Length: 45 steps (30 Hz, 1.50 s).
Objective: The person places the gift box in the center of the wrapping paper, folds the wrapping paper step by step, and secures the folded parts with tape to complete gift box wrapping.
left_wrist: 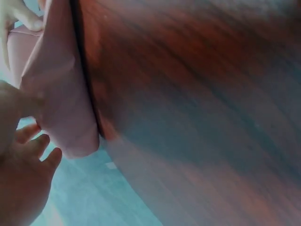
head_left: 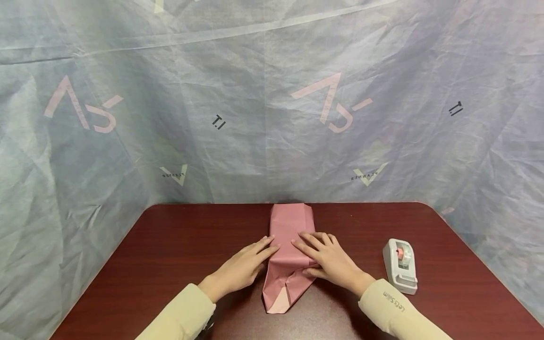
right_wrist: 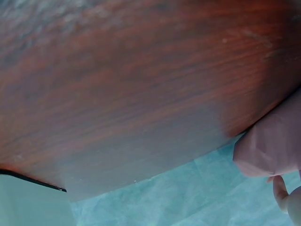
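A long pink paper-wrapped package (head_left: 291, 236) lies lengthwise on the table, and its near end flares into loose folded flaps. A pale inner side of the paper (head_left: 279, 302) shows in a wedge at that end. On the package's left edge rest the extended fingertips of my left hand (head_left: 238, 271). My right hand (head_left: 333, 259) spreads its fingers over the top and right side, its thumb by the creased near fold. In the left wrist view the package (left_wrist: 63, 106) stands beside my left hand (left_wrist: 28, 179); the right wrist view catches its far end (right_wrist: 270, 148) and fingertips.
A white tape dispenser (head_left: 400, 267) with a roll in it stands on the dark red wooden table (head_left: 191, 236), right of my right hand. Grey printed fabric (head_left: 255, 94) hangs behind the table and along both sides.
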Each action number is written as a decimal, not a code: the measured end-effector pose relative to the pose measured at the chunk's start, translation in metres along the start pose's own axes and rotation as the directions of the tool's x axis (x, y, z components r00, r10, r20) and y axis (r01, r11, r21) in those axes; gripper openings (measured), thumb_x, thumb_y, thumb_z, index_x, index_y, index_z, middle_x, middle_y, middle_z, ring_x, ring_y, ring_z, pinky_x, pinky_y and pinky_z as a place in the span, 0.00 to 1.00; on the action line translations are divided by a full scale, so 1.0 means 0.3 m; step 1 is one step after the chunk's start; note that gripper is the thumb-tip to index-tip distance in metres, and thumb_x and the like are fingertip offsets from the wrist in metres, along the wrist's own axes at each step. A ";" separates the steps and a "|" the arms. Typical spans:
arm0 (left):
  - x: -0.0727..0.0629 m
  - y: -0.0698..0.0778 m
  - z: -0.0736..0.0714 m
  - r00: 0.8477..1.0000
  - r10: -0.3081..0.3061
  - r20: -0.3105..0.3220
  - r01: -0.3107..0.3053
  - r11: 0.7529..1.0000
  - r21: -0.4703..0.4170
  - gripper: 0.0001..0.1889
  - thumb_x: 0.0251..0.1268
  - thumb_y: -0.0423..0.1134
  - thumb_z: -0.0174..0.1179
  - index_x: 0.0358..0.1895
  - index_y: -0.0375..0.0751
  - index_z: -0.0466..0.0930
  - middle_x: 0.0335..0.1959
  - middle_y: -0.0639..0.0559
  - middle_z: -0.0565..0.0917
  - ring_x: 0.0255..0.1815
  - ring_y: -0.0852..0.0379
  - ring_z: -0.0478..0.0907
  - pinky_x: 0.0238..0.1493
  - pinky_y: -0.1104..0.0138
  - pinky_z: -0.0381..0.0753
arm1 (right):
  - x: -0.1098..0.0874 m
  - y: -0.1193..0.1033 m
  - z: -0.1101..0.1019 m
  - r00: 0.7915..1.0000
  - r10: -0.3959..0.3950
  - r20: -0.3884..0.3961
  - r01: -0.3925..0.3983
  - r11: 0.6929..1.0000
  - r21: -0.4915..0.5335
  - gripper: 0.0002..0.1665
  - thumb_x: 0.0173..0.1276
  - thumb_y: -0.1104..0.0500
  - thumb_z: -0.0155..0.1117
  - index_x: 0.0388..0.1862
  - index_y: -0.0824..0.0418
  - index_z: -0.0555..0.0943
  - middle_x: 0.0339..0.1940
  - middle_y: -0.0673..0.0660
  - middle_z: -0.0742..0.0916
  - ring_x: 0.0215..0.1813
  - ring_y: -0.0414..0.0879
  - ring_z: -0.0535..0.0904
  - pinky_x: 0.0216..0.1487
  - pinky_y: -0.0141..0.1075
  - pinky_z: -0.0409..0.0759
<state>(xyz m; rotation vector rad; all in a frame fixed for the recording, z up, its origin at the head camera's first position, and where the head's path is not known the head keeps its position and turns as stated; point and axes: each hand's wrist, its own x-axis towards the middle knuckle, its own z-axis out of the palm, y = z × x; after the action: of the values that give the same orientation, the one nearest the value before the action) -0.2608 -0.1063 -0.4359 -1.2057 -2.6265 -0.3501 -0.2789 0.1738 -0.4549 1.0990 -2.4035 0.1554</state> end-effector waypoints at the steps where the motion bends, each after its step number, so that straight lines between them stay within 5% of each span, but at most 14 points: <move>1: 0.000 -0.003 0.002 1.000 0.006 -0.002 -0.006 1.000 0.003 0.28 0.61 0.35 0.58 0.66 0.46 0.64 0.70 0.45 0.60 0.69 0.49 0.60 0.61 0.55 0.68 | 0.000 0.000 0.001 1.000 0.001 0.001 -0.001 1.000 0.000 0.45 0.51 0.38 0.66 0.68 0.44 0.63 0.67 0.52 0.70 0.60 0.53 0.66 0.56 0.50 0.63; 8: 0.012 -0.014 0.017 0.999 -0.012 -0.042 0.011 1.000 -0.017 0.33 0.53 0.41 0.65 0.64 0.49 0.65 0.68 0.47 0.62 0.68 0.50 0.62 0.61 0.57 0.69 | -0.004 0.003 0.009 1.000 0.000 -0.022 0.000 1.000 0.003 0.45 0.50 0.39 0.67 0.68 0.45 0.64 0.66 0.53 0.71 0.60 0.52 0.65 0.55 0.50 0.64; 12: 0.008 -0.002 0.031 0.994 -0.037 -0.103 0.039 0.999 0.016 0.31 0.56 0.37 0.63 0.64 0.42 0.63 0.66 0.45 0.65 0.65 0.52 0.66 0.59 0.59 0.71 | -0.004 0.004 0.009 1.000 0.003 -0.024 -0.003 1.000 0.008 0.45 0.50 0.39 0.67 0.67 0.45 0.64 0.66 0.53 0.71 0.60 0.52 0.65 0.55 0.50 0.64; 18: -0.008 0.051 0.049 0.952 -0.194 -0.237 0.211 0.976 0.048 0.10 0.63 0.38 0.53 0.46 0.42 0.71 0.38 0.53 0.75 0.40 0.58 0.74 0.40 0.65 0.75 | 0.000 0.001 0.004 1.000 0.003 -0.027 -0.003 1.000 0.006 0.45 0.51 0.38 0.66 0.68 0.44 0.63 0.67 0.52 0.70 0.60 0.52 0.65 0.55 0.49 0.63; 20: -0.014 0.068 0.055 0.947 -0.228 -0.226 0.252 0.964 0.081 0.05 0.67 0.41 0.49 0.36 0.45 0.72 0.29 0.56 0.74 0.32 0.58 0.72 0.33 0.66 0.72 | 0.001 0.000 0.002 1.000 0.002 -0.031 -0.002 1.000 0.004 0.45 0.51 0.38 0.66 0.68 0.44 0.64 0.66 0.53 0.71 0.60 0.52 0.65 0.55 0.49 0.63; 24: -0.025 0.096 0.068 0.948 -0.266 -0.177 0.291 0.946 0.140 0.15 0.69 0.48 0.43 0.27 0.48 0.74 0.25 0.57 0.77 0.31 0.57 0.71 0.33 0.65 0.68 | 0.001 -0.002 0.002 1.000 0.004 -0.028 -0.004 1.000 0.012 0.45 0.51 0.39 0.66 0.68 0.45 0.64 0.66 0.53 0.71 0.60 0.52 0.65 0.55 0.49 0.63; 30: -0.013 0.113 0.088 0.937 -0.316 -0.147 0.341 0.921 0.190 0.21 0.58 0.58 0.53 0.13 0.51 0.68 0.24 0.54 0.77 0.31 0.54 0.70 0.32 0.61 0.67 | 0.000 -0.005 0.000 0.999 0.003 -0.034 -0.003 1.000 0.021 0.45 0.49 0.40 0.68 0.67 0.45 0.65 0.66 0.53 0.71 0.60 0.53 0.66 0.54 0.50 0.64; 40: 0.034 0.170 0.098 0.860 -0.503 -0.088 0.509 0.831 0.222 0.17 0.49 0.52 0.62 0.17 0.42 0.78 0.24 0.48 0.76 0.35 0.49 0.70 0.34 0.58 0.64 | -0.002 -0.007 0.002 0.999 -0.002 -0.038 0.002 1.000 0.013 0.45 0.50 0.40 0.68 0.67 0.46 0.65 0.66 0.53 0.71 0.59 0.53 0.67 0.54 0.50 0.64; 45: 0.050 0.195 0.097 0.835 -0.547 -0.061 0.541 0.796 0.270 0.12 0.49 0.49 0.62 0.22 0.44 0.81 0.25 0.49 0.75 0.37 0.49 0.68 0.36 0.57 0.63 | -0.003 -0.006 0.002 0.999 -0.001 -0.034 0.001 1.000 0.016 0.44 0.50 0.40 0.67 0.67 0.46 0.65 0.66 0.54 0.71 0.59 0.53 0.66 0.54 0.50 0.64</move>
<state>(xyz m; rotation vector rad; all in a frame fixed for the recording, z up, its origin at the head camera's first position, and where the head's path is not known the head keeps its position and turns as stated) -0.2286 -0.0495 -0.4518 -0.3435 -2.8738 -0.0494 -0.2773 0.1731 -0.4562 1.0959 -2.3754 0.1924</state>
